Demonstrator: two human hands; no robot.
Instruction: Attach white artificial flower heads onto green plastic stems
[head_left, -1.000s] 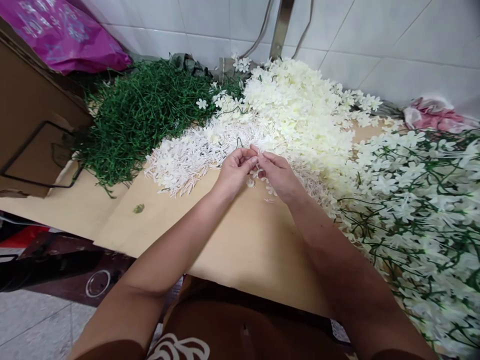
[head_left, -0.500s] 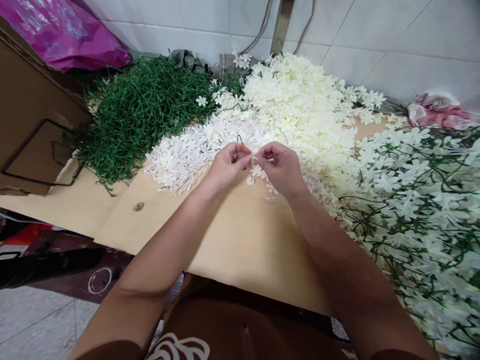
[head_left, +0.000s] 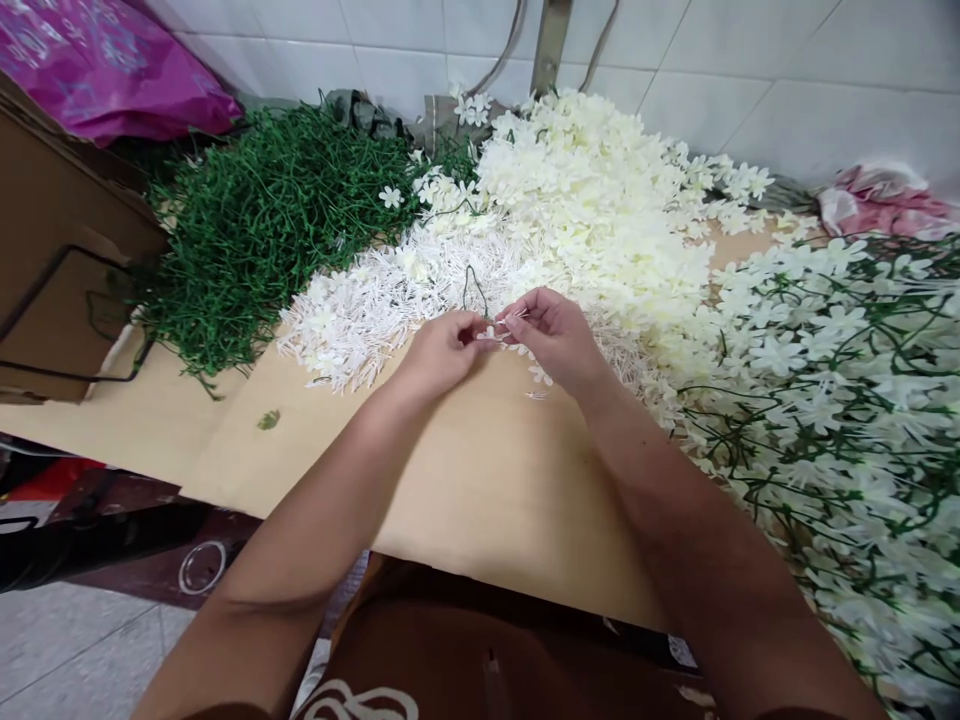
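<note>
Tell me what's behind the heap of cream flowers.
Behind the heap of cream flowers are a white tiled wall, a metal post and cables. The heap covers the wall's lowest part there, so anything lying against it cannot be seen.

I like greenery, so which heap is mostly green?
The tangled heap of dark-green stems, beside the brown cardboard box; the heaps of white filaments, cream blossoms and stemmed white blossoms are mostly pale.

No text can be read; pale markings (head_left: pixel 120 48) on the purple bag (head_left: pixel 150 95) are illegible.
</note>
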